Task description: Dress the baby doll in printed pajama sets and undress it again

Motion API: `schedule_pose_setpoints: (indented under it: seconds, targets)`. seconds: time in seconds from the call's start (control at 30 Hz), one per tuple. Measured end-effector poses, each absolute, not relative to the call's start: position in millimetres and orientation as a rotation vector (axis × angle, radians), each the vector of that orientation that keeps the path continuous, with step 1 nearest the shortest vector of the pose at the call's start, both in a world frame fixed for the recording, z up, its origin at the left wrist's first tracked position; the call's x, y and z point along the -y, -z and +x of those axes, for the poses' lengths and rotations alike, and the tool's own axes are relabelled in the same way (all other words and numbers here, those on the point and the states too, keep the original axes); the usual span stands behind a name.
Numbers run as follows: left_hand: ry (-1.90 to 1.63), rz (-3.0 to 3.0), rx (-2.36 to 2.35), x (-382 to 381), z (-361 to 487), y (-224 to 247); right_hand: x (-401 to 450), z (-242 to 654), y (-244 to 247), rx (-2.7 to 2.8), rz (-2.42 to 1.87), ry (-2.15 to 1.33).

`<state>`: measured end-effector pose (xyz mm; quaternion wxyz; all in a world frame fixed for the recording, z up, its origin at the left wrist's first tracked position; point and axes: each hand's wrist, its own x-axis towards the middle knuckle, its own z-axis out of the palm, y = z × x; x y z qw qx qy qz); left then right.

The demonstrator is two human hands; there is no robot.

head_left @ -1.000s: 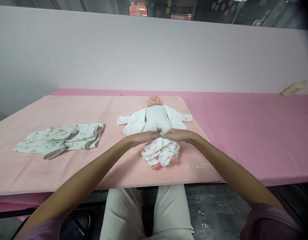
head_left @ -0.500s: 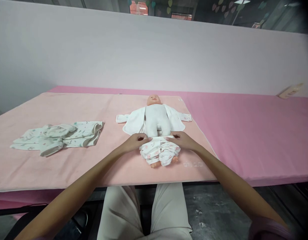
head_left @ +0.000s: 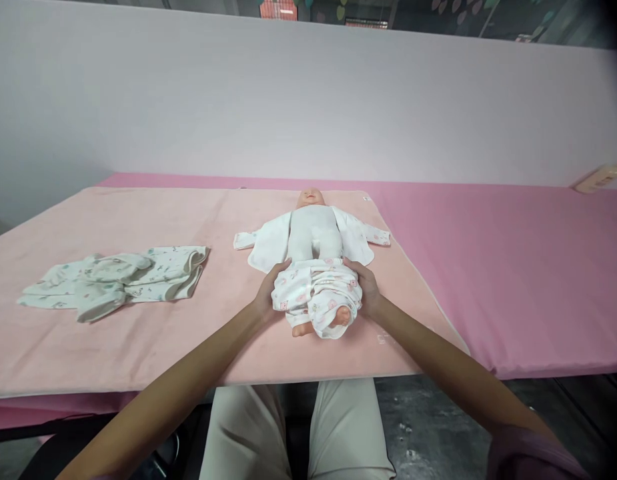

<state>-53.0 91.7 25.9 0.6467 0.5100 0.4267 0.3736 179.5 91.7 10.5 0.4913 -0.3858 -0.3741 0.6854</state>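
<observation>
A baby doll [head_left: 314,230] lies on its back on a peach mat [head_left: 153,353], head away from me. Its white jacket [head_left: 268,245] is spread open on both sides, sleeves over the arms. White printed baby pants [head_left: 315,283] are bunched around the doll's lower legs, with the feet poking out at the near end. My left hand [head_left: 272,293] grips the pants at their left side, thumb on top by the waistband. On the right side my right hand [head_left: 367,288] holds them the same way. The fingers beneath the cloth are hidden.
Folded printed baby clothes [head_left: 121,279] lie on the mat to the left. A pink cover [head_left: 513,280] spreads over the table at the right. Against the white wall [head_left: 308,100] at the far right leans a pale bottle [head_left: 599,179]. My legs are below the table's front edge.
Both hands have shifted from pinching the waistband's top to gripping the pants' sides. The waistband sits slightly farther up the legs, and the doll's right-hand foot is lifted. The view has tilted slightly.
</observation>
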Motion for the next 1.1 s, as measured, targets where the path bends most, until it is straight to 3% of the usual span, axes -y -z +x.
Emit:
schedule_pose_setpoints:
  seconds: [0.2,0.37,0.67,0.93,1.1]
  targets:
    - [-0.906,0.740,-0.897,-93,-64,-23,-101,192,-12,1.010,-0.969,-1.439]
    - [-1.130,0.929,-0.988,-109,-81,-24,-112,199,-16,1.100,-1.000,-1.409]
    - [-0.908,1.369,-1.194,-120,-87,-22,-136,190,-7,1.078,-1.134,-1.462]
    - [-0.859,2.155,-1.174,-138,-83,-63,-138,192,-76,1.978,-1.309,-0.875]
    - [-0.817,2.257,-1.026,-156,-74,-87,-150,169,-96,2.124,-1.199,-0.886]
